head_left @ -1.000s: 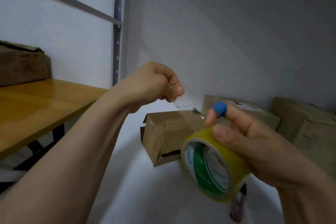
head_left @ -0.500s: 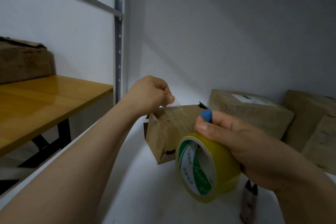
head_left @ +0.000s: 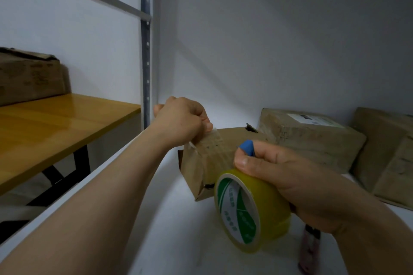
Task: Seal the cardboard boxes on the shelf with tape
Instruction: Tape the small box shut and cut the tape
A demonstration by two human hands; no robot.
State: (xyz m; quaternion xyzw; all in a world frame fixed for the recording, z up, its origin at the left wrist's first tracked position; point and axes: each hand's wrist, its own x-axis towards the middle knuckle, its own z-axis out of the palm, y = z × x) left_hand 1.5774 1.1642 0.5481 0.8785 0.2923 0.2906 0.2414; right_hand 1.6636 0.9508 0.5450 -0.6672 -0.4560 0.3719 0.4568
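Four cardboard boxes are in view: one far-left box [head_left: 29,78] on a wooden table [head_left: 67,123], and three on the white shelf [head_left: 178,241]. At centre, the left hand [head_left: 181,123] pinches the clear tape end [head_left: 214,140] over the small box [head_left: 196,167]. The right hand [head_left: 290,176] grips the single yellow tape roll [head_left: 270,210], whose green print is unreadable. The labelled box [head_left: 312,138] has a white sticker that is illegible, and the corner box [head_left: 386,152] is plain.

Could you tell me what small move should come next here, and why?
Probably press the tape end onto the small box: the left hand pinches it at the box's top edge, the strip stretched to the roll in the right hand.
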